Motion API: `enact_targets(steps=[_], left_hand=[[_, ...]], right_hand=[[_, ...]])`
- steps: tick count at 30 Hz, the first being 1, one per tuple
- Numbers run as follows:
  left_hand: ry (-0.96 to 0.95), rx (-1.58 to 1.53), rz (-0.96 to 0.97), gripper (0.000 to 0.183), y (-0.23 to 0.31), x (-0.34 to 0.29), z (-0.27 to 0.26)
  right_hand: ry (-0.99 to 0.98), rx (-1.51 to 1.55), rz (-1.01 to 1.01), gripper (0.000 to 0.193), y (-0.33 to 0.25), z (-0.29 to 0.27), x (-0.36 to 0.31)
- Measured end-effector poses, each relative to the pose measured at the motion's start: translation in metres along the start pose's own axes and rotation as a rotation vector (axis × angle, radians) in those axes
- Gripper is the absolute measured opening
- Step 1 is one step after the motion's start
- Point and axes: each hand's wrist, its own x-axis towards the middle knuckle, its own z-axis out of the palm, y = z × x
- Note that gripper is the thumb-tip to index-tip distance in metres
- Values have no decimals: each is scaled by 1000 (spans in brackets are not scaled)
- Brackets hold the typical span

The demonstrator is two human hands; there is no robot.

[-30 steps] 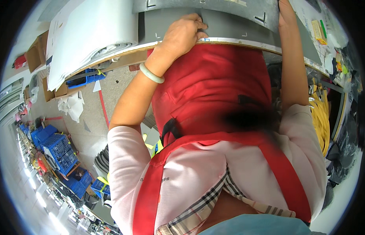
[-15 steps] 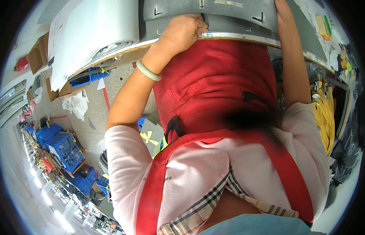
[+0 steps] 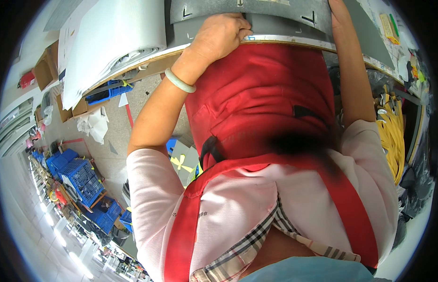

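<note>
A grey template sheet (image 3: 275, 15) with black corner marks and pieces of tape lies at the top of the view, over a darker grey sheet (image 3: 280, 29). At its near edge, my left hand (image 3: 221, 35) is closed, fingertips pressed together beside a small dark thing too hidden to name. A pale bangle circles that wrist. My right hand (image 3: 340, 15) lies along the template's right edge; its fingers run out of the picture, so their grip is hidden.
A big white roll of material (image 3: 120, 33) stands left of the sheets on the table (image 3: 294, 42). At the far right are a yellow pack (image 3: 389, 28) and yellow strips (image 3: 389, 136) hanging below. Blue crates (image 3: 81, 181), a cardboard box (image 3: 46, 65) and crumpled paper (image 3: 93, 124) are on the left.
The view has shifted slightly. My left hand has moved a little to the right along the template's near edge, still closed. My right hand stays at the template's right edge.
</note>
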Motion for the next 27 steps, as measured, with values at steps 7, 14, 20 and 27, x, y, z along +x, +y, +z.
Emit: enact_targets(steps=[7,14,20,27], left_hand=[[-6,17,6,17,2,0,2],[-20,13,16,16,0,0,2],[-2,104,86,17,1,-6,4],[-82,273,153,16,4,-4,7]], right_hand=[[-34,4,-2,41,3,-1,2],[-45,37,19,37,2,-3,1],[13,15,31,37,4,3,-7],[-19,2,38,35,8,2,-6]])
